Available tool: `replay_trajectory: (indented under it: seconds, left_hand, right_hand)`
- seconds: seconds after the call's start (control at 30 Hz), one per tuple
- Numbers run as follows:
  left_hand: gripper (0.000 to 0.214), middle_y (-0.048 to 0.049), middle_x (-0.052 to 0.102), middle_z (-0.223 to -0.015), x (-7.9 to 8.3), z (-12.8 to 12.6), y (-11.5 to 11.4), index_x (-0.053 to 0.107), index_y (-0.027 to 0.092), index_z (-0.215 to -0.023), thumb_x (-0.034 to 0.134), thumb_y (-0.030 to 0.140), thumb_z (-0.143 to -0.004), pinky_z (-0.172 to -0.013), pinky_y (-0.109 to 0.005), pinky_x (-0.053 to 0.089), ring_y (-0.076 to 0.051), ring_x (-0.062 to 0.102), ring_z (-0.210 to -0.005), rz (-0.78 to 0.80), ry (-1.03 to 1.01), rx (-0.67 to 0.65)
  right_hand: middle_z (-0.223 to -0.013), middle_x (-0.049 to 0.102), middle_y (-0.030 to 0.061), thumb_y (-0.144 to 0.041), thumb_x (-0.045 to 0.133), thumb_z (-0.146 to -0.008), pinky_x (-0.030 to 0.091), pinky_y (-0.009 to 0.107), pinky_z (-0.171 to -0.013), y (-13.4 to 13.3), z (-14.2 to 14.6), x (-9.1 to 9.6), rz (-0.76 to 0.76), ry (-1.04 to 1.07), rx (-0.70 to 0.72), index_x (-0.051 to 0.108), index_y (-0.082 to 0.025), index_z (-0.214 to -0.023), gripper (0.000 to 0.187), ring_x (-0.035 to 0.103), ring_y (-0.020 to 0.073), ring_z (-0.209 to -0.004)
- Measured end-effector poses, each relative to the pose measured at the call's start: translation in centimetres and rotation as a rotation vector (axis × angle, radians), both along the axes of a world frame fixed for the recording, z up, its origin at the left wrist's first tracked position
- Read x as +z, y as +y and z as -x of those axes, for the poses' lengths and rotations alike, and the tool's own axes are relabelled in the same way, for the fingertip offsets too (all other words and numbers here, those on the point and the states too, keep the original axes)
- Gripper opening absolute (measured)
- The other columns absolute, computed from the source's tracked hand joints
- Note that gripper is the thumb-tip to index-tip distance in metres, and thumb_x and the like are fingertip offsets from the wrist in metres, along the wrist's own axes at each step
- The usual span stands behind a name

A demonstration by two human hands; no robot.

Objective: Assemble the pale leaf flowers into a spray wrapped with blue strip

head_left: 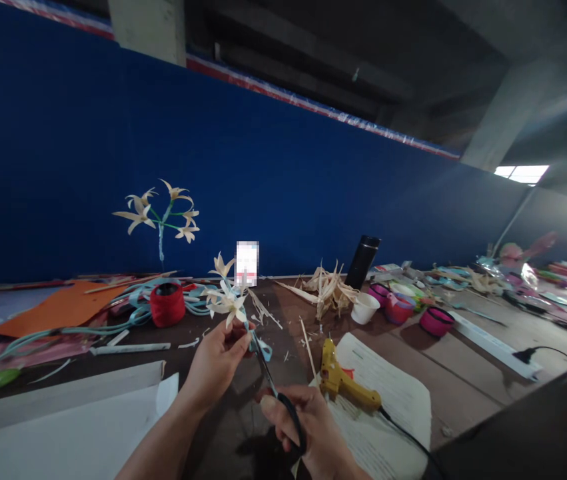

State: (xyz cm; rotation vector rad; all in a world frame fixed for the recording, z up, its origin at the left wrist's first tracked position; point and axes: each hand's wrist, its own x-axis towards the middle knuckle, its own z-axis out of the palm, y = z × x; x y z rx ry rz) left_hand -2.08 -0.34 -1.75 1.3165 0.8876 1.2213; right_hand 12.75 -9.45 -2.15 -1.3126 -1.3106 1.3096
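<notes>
My left hand (220,360) pinches the stem of an artificial flower spray (227,303) with pale, pointed petals. Black-handled scissors (290,417) are in my right hand (308,427), fingers through the loops. Their blades reach up to the stem just by my left fingertips; whether they touch it I cannot tell. A loop of light blue tape (262,350) lies right behind the blades. Farther back, a taller spray of similar pale flowers (160,217) on green stalks stands upright against the blue wall.
A yellow glue gun (346,380) lies on a printed sheet (403,400) at right, its cord running forward. Behind are dried husks (330,290), a white cup (364,309), a black bottle (364,261) and a power strip (493,347). Red ribbon roll (167,305) and orange paper (58,310) sit left.
</notes>
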Motion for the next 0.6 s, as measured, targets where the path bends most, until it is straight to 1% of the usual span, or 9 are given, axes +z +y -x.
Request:
replay_trajectory:
  seconds: [0.13,0.23,0.33,0.4,0.5,0.57,0.6]
  left_hand:
    - [0.028,-0.0013,0.060,-0.081,-0.16,-0.01,0.11,0.057,0.016,-0.091,0.062,0.035,-0.072,-0.069,-0.028,0.049,-0.015,0.057,-0.073,-0.012,-0.011,0.002]
    - [0.027,-0.0012,0.059,-0.080,-0.11,0.01,0.09,0.058,0.016,-0.090,0.062,0.035,-0.071,-0.068,-0.028,0.049,-0.015,0.057,-0.071,-0.017,-0.007,0.001]
    - [0.027,-0.0007,0.059,-0.079,0.10,0.07,-0.01,0.058,0.017,-0.089,0.062,0.035,-0.071,-0.068,-0.028,0.050,-0.015,0.057,-0.071,-0.017,0.000,-0.002]
    - [0.026,-0.0006,0.058,-0.078,0.26,0.09,-0.06,0.058,0.017,-0.089,0.062,0.035,-0.071,-0.067,-0.028,0.050,-0.014,0.057,-0.070,-0.029,0.009,0.003]
    - [0.025,-0.0007,0.059,-0.075,0.41,0.07,-0.10,0.059,0.017,-0.088,0.062,0.035,-0.071,-0.066,-0.027,0.049,-0.014,0.056,-0.069,-0.049,0.012,0.011]
    - [0.026,-0.0004,0.059,-0.074,0.40,0.05,-0.10,0.059,0.017,-0.088,0.063,0.036,-0.070,-0.066,-0.027,0.049,-0.014,0.056,-0.068,-0.051,0.005,0.006]
    - [0.027,-0.0001,0.059,-0.073,0.37,0.05,-0.10,0.059,0.017,-0.088,0.063,0.036,-0.070,-0.066,-0.027,0.049,-0.014,0.056,-0.067,-0.049,0.002,0.003]
  right_hand:
    - [-0.045,0.036,-0.0057,-0.054,0.062,-0.070,0.023,0.020,-0.041,0.06,-0.08,-0.41,0.018,-0.003,-0.009,0.056,-0.014,-0.059,0.042,0.030,0.0055,-0.042]
    - [-0.047,0.030,-0.0063,-0.049,0.061,-0.074,0.019,0.021,-0.042,0.04,-0.19,-0.71,-0.055,-0.001,-0.014,0.048,-0.015,-0.053,0.042,0.025,0.0056,-0.045]
    - [-0.049,0.024,-0.0065,-0.046,0.058,-0.077,0.016,0.022,-0.044,-0.02,-0.20,-0.57,-0.129,-0.023,0.015,0.041,-0.015,-0.049,0.046,0.021,0.0059,-0.048]
    - [-0.048,0.026,-0.0066,-0.048,0.058,-0.076,0.017,0.022,-0.043,-0.02,-0.09,-0.37,-0.122,-0.044,0.022,0.046,-0.014,-0.051,0.044,0.022,0.0056,-0.046]
    - [-0.046,0.039,-0.0055,-0.053,0.061,-0.070,0.024,0.019,-0.042,0.06,0.13,-0.21,-0.007,-0.030,0.007,0.061,-0.013,-0.068,0.040,0.034,0.0061,-0.042]
    - [-0.049,0.046,-0.0038,-0.055,0.064,-0.066,0.029,0.019,-0.043,0.15,0.20,-0.13,0.057,0.008,0.026,0.064,-0.013,-0.079,0.044,0.041,0.0072,-0.043]
    - [-0.051,0.047,-0.0033,-0.055,0.064,-0.066,0.030,0.019,-0.044,0.18,0.20,-0.07,0.061,0.020,0.044,0.065,-0.013,-0.080,0.045,0.042,0.0073,-0.044]
